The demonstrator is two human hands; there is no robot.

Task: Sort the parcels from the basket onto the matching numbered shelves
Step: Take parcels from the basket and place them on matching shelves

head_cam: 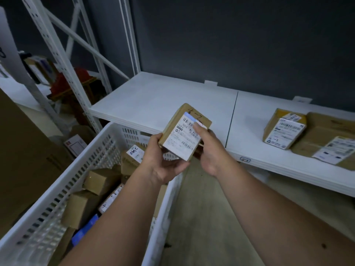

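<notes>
Label-check step, looks like: both hands, left hand (163,160) and right hand (209,150), have fingers wrapped round a small cardboard parcel (184,133) above the basket's (80,169) far corner. Next it needs placing on the matching white shelf (163,98).

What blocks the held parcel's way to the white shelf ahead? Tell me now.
Nothing visible does. Both hands, left and right, hold the parcel above the basket, just short of the shelf, whose nearest section lies bare. Two parcels sit further right.
</notes>
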